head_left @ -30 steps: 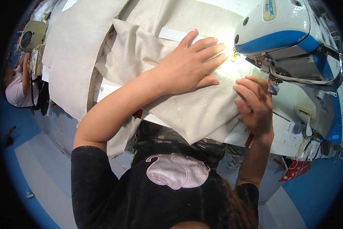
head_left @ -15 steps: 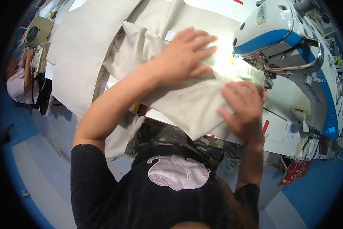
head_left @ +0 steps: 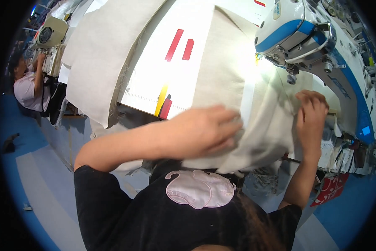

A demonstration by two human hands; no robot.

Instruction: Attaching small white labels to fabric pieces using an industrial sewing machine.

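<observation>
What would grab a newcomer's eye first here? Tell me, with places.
Probably the white-and-blue sewing machine at upper right, a bright glow beneath its head. Next, the beige cloth at centre, the blurred left hand over its near part and the right hand by its right side. Red strips stand out on the white tabletop, upper centre.

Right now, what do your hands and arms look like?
My left hand and right hand wear no gloves. My arms are bare below short, plain black sleeves, with no watch or bracelet to be seen. My left fingers are too blurred to check for rings.
</observation>
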